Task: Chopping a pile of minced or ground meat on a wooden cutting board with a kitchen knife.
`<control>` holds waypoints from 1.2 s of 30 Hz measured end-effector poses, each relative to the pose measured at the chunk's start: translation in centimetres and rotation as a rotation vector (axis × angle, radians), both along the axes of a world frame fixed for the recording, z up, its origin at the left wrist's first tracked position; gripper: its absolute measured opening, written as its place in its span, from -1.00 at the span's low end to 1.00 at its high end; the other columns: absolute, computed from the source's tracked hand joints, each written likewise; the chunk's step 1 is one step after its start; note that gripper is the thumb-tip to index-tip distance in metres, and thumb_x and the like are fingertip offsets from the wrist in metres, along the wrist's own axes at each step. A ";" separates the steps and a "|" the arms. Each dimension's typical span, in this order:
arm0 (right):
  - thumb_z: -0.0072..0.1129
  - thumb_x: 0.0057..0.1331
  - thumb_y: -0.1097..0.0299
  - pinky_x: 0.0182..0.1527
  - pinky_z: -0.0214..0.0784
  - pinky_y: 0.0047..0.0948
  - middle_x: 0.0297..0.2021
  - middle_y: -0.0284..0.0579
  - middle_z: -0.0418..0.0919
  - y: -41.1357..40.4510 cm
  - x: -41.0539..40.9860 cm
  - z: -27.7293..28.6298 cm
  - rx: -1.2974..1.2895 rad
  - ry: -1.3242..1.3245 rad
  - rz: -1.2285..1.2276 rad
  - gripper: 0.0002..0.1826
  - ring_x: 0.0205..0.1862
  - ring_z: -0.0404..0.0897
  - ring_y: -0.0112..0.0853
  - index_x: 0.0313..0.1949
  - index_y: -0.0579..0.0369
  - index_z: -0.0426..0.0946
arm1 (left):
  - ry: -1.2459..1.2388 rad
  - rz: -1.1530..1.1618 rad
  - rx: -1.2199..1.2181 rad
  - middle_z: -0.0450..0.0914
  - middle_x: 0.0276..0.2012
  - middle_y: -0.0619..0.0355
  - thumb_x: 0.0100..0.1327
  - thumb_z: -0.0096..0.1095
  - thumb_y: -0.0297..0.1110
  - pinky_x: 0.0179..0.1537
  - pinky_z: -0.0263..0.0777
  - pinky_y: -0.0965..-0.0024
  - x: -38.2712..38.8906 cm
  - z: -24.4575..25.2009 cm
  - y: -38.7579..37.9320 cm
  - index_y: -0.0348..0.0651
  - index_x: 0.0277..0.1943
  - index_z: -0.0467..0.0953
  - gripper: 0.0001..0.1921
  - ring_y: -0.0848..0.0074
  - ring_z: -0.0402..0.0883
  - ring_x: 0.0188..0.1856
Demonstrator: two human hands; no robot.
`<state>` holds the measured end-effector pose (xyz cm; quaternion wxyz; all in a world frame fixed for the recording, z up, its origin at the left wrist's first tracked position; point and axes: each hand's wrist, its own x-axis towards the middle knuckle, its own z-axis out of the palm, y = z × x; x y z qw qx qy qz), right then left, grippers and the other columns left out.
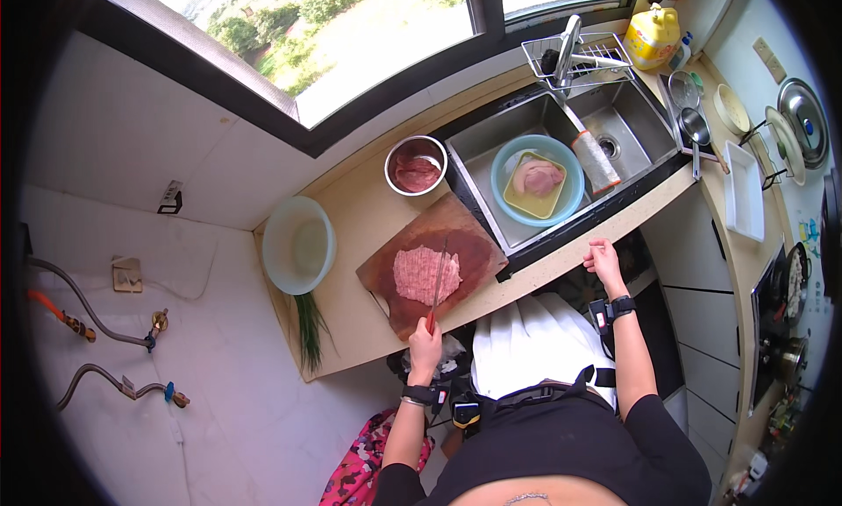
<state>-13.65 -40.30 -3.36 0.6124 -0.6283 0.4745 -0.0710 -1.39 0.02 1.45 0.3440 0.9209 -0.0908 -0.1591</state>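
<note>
My left hand (426,348) grips the red handle of a kitchen knife (439,276). Its blade lies across a flattened, finely chopped mass of pink meat (420,277), seen edge-on from above. Under the meat is a dark, stained wooden cutting board (475,228) at the front of the counter. Off to the right, my right hand (601,264) hangs in the air near the counter's front edge, fingers loosely bent and holding nothing. Beyond the board, a steel bowl (416,166) contains slices of red meat.
A double sink (475,152) holds a blue basin (571,187) with a yellow tray of raw meat. A cloth roll (597,164) lies over the sink divider. Left are a pale plastic bowl (299,245) and green stalks (309,335). A faucet (564,52) rises behind.
</note>
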 end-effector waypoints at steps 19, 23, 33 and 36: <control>-0.15 0.29 0.38 -0.54 0.37 -0.57 -0.51 -0.20 0.49 -0.1 0.4 0.2 0.012 0.017 0.010 -0.80 -0.55 0.50 -0.51 -0.12 0.12 0.31 | 0.006 0.067 -0.041 0.50 -0.49 -0.28 0.20 0.04 -0.24 -0.36 0.38 0.02 0.6 0.6 0.0 -0.29 -0.31 0.42 -0.76 -0.10 0.52 -0.36; -0.15 0.28 0.38 -0.53 0.38 -0.57 -0.51 -0.19 0.50 0.3 0.6 0.5 0.018 -0.008 0.016 -0.80 -0.55 0.50 -0.51 -0.12 0.12 0.31 | 0.003 -0.053 0.131 0.50 -0.49 -0.31 0.18 0.06 -0.27 -0.35 0.38 0.01 0.3 -3.3 1.7 -0.31 -0.31 0.41 -0.77 -0.11 0.52 -0.34; -0.15 0.29 0.37 -0.54 0.38 -0.56 -0.50 -0.17 0.51 -0.3 -0.3 0.0 0.004 0.020 -0.008 -0.79 -0.57 0.51 -0.50 -0.10 0.13 0.32 | -0.033 0.008 0.031 0.49 -0.51 -0.27 0.20 0.06 -0.29 -0.41 0.38 0.05 0.8 -2.3 1.3 -0.30 -0.33 0.40 -0.79 -0.10 0.52 -0.36; -0.15 0.29 0.37 -0.55 0.38 -0.56 -0.51 -0.19 0.51 0.1 0.2 0.0 0.024 0.047 0.004 -0.79 -0.57 0.51 -0.50 -0.11 0.13 0.32 | -0.010 -0.046 0.110 0.49 -0.51 -0.28 0.20 0.05 -0.30 -0.40 0.38 0.06 1.1 -2.7 1.2 -0.30 -0.32 0.40 -0.80 -0.10 0.52 -0.36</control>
